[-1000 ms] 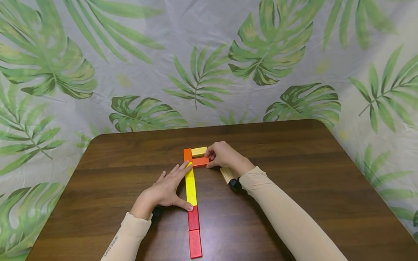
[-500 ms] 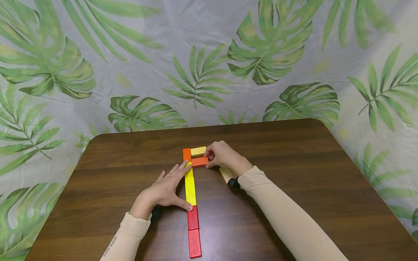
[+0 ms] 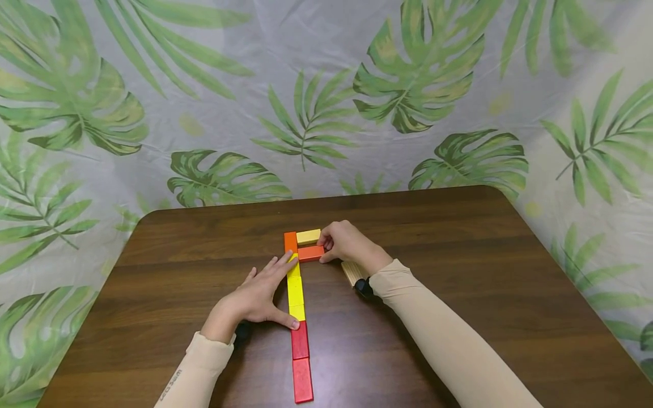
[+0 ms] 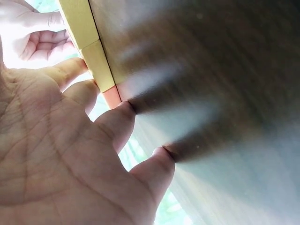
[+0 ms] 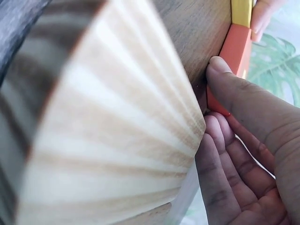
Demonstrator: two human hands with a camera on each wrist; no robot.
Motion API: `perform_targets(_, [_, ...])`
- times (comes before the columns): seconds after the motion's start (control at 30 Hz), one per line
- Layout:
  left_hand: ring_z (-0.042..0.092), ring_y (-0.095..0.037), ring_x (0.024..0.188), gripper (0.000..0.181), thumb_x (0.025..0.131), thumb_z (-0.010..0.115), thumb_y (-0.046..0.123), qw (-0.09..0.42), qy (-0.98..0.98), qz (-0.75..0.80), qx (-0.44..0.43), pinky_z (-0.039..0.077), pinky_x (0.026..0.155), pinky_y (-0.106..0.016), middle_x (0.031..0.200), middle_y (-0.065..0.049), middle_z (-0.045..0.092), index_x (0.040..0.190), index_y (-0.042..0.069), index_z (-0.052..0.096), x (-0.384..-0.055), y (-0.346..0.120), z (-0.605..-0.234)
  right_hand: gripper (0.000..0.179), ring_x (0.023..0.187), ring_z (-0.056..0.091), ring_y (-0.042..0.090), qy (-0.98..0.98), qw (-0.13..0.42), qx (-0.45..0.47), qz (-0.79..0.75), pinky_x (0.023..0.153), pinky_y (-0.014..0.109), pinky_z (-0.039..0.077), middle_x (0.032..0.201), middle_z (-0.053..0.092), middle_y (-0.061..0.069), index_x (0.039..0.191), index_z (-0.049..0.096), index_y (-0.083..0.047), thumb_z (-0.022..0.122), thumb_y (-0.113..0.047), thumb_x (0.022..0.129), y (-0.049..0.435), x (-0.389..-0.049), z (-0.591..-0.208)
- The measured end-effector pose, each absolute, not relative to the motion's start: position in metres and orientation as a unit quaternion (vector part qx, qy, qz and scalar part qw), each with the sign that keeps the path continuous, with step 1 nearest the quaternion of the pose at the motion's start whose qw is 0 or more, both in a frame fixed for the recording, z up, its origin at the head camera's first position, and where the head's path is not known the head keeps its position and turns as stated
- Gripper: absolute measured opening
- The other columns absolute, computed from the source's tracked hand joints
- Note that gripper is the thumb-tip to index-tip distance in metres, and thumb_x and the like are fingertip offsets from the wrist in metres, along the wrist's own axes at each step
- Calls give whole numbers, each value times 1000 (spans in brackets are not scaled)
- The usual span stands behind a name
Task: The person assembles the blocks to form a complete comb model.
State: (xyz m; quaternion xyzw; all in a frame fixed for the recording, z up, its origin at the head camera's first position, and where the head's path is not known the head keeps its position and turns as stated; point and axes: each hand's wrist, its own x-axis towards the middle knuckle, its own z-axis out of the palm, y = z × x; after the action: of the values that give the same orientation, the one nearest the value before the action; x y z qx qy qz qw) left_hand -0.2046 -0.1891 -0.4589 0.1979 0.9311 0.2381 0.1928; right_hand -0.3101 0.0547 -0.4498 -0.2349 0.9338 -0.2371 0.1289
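Observation:
A column of flat rectangular blocks lies on the table, seen in the head view: an orange block [image 3: 290,242] at the far end, yellow blocks [image 3: 295,291], then red blocks [image 3: 300,340] nearest me. My left hand [image 3: 253,300] is spread along its left side, index fingertip and thumb touching the blocks. A second orange block [image 3: 310,254] juts rightward from the column, below a pale yellow block [image 3: 308,237]. My right hand [image 3: 352,243] pinches the second orange block's right end; in the right wrist view the thumb [image 5: 220,65] lies along its side.
A pale striped wooden block [image 3: 352,273] lies beneath my right wrist and looms large in the right wrist view. The dark wooden table [image 3: 433,238] ends at a leaf-patterned cloth [image 3: 326,102] behind.
Hands and blocks keep the same places relative to each other. The whole head view has shifted very slightly.

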Motion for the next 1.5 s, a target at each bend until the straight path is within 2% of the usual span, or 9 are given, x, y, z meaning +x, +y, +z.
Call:
perform_targets(0.7, [12, -42, 168, 135, 69, 98, 57, 192, 931, 240, 198, 6, 127, -80, 184, -2, 9, 173, 19, 23, -205, -189, -460, 28, 86, 67, 13, 941, 122, -223, -223, 85, 27, 60, 94, 75, 2, 103, 79, -9, 95, -20, 83, 53, -306, -448])
perform_targets(1.5, [12, -41, 169, 134, 70, 98, 57, 193, 931, 239, 196, 6, 128, -79, 184, -2, 9, 174, 20, 22, -204, -189, -462, 40, 91, 69, 13, 939, 142, -208, -235, 89, 27, 61, 101, 77, 3, 117, 81, -8, 96, -22, 83, 53, -307, -448])
